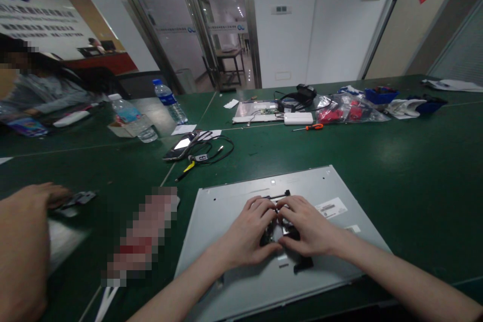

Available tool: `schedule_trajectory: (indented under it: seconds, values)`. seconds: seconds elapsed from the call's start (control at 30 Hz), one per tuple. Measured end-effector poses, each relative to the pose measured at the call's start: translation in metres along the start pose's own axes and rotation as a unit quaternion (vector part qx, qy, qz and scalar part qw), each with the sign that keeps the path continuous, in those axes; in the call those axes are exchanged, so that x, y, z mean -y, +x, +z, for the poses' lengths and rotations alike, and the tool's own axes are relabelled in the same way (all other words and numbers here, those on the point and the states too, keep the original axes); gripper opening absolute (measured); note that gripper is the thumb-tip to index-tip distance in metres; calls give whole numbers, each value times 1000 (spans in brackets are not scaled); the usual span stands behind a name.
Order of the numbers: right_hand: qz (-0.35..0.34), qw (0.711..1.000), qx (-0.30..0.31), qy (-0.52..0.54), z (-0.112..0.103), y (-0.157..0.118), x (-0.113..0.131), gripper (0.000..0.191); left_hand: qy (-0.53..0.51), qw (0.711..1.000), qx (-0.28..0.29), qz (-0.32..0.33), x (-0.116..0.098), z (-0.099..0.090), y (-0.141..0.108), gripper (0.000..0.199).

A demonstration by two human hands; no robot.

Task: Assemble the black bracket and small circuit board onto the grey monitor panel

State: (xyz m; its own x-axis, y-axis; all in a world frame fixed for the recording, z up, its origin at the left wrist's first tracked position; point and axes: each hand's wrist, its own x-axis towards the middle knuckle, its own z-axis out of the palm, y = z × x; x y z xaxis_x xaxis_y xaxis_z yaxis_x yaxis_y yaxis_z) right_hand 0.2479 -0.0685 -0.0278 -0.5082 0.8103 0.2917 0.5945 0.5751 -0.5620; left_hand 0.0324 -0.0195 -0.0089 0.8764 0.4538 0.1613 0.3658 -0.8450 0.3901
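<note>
Lying flat, a pale-grey panel [260,282]

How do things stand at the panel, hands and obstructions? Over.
Left hand, right hand together at dark parts; grip partly hidden. Grey panel beneath, flat on green table. Orange-handled screwdriver beyond it, out of the way.

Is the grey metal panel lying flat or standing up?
Flat: the panel lies on the table, its label facing up, beneath left hand and right hand.

Blue-capped bottle [169,102] (blue label, too) near white paper [183,130]
</note>
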Motion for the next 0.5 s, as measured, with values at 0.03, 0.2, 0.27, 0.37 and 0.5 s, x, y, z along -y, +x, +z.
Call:
schedule_trajectory:
  seconds: [0.03,0.2,0.27,0.37,0.5]
  values:
    - [0,1000,0,0,0,0,0,41,0,1000,-1,1,0,0,0,54]
    - [-6,1000,3,-1,2,0,-1,42,4,1000,11,2,2,-1,0,51]
    - [-10,1000,1,-2,3,0,-3,39,4,1000,15,1,2,-2,1,46]
    - [-17,1000,-1,-5,6,0,-5,33,-2,1000,8,2,1,-2,1,37]
    - [-18,1000,0,-7,8,0,-5,32,-2,1000,-5,-1,1,0,0,30]
